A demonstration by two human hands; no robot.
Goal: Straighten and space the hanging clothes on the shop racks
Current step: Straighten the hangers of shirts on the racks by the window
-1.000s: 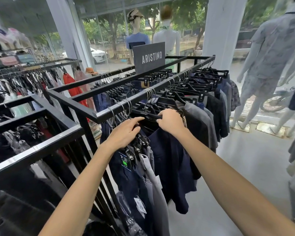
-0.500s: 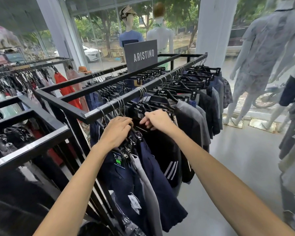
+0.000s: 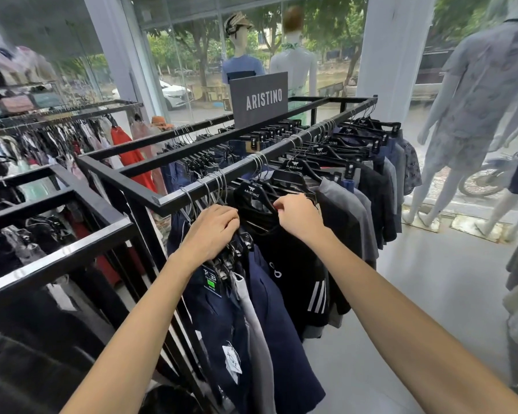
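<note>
At the near end of the rail (image 3: 243, 163), the left hand (image 3: 213, 231) clenches the bunched clip hangers (image 3: 243, 244) while the right hand (image 3: 299, 218) pinches a black hanger (image 3: 251, 192), spacing them; next, I'd guess, it needs sliding right.

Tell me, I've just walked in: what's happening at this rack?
A person is tidying clothes on the black rack. The left hand grips the bunched clip hangers of navy shorts at the near end; the right hand pinches a black Aristino hanger beside them. That end looks crowded.
</note>
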